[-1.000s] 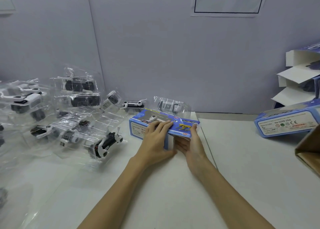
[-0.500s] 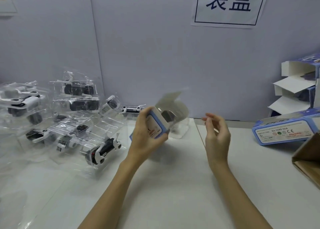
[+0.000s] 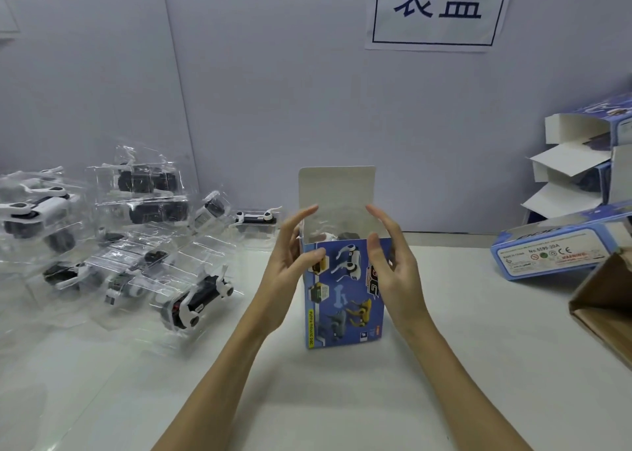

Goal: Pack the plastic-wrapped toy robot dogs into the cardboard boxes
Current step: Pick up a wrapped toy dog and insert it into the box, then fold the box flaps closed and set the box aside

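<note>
We see our two bare forearms reach forward over the white tabletop [image 3: 342, 399]. Between our hands stands the tall blue printed cardboard box [image 3: 343, 293], upright on the table, its white top flap [image 3: 337, 187] raised and open. Our left hand [image 3: 290, 262] flanks the box's left edge, fingers straight and spread, the thumb lying against the front face. Our right hand [image 3: 393, 262] flanks the right edge, fingers likewise loose and extended; neither hand grips anything. Inside the open mouth we glimpse a plastic-wrapped toy robot dog [image 3: 337, 237], dark and white. Left of us lies a heap of clear-wrapped black-and-white toy robot dogs [image 3: 136, 245]. Right, a brown carton corner [image 3: 605, 296], then a lying blue box [image 3: 554, 252] and stacked open boxes [image 3: 581, 170]. On the wall hangs a white paper sign [image 3: 437, 9].
</note>
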Tool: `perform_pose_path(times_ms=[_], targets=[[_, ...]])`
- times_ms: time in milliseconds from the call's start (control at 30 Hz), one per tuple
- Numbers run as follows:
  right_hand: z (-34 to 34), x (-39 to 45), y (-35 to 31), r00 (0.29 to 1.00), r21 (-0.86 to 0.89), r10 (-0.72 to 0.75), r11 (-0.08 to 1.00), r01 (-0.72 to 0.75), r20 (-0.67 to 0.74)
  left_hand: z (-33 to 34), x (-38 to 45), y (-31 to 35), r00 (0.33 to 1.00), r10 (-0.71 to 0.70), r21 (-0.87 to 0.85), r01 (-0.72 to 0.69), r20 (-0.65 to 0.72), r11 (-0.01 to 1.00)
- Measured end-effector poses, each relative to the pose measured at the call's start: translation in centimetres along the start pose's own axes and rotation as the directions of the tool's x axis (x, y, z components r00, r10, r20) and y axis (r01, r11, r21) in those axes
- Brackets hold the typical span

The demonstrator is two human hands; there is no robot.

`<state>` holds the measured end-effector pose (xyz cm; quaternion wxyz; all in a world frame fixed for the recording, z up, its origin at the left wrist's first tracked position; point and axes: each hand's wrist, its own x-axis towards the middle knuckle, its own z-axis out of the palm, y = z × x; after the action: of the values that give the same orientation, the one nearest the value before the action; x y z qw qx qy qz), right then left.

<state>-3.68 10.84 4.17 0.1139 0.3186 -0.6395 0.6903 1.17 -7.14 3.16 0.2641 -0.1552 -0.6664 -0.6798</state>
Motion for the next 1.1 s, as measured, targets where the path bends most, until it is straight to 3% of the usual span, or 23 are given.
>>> perform_pose_path(times_ms=[133, 200, 300, 400, 600, 833, 1000, 1100], targets=[[-0.3, 0.2, 0.1, 0.997, -0.128, -0.053, 0.991, 0.044, -0.064, 0.7, -0.2, 0.6, 0.999, 0.05, 0.163, -0.05, 0.005, 0.985], [-0.5, 0.3, 0.2, 0.996, -0.073, -0.039, 0.997, 0.034, -0.075, 1.2, 0.0, 1.1, 0.998, 0.051, 0.231, -0.042, -0.033, 0.972], [-0.8, 0.2, 0.3, 0.999, 0.039, 0.002, 0.999, 0.0, -0.047, 1.8, 0.2, 1.3, 0.995, 0.063, 0.204, -0.046, -0.078, 0.978], [-0.8, 0.1, 0.0, 1.0, -0.005, -0.011, 1.0, 0.011, -0.029, 1.8, -0.1, 1.4, 0.988, 0.127, 0.192, -0.108, -0.092, 0.976], [-0.8, 0.1, 0.0, 0.999, -0.011, -0.035, 0.999, 0.035, -0.009, 1.8, -0.1, 1.8, 0.988, 0.076, 0.061, -0.068, -0.135, 0.996], [-0.3, 0.2, 0.0, 0.996, -0.118, -0.05, 0.992, 0.042, -0.067, 1.4, 0.4, 1.7, 0.98, 0.155, 0.208, -0.126, -0.126, 0.97], [0.6, 0.5, -0.4, 0.987, -0.03, -0.052, 0.998, 0.048, -0.154, 1.7, 0.3, 2.2, 0.987, 0.088, 0.085, -0.077, -0.137, 0.993], [0.5, 0.5, -0.4, 0.983, 0.141, 0.031, 0.99, -0.005, -0.183, 1.9, 0.3, 2.3, 0.988, 0.035, -0.057, -0.044, -0.148, 0.997]])
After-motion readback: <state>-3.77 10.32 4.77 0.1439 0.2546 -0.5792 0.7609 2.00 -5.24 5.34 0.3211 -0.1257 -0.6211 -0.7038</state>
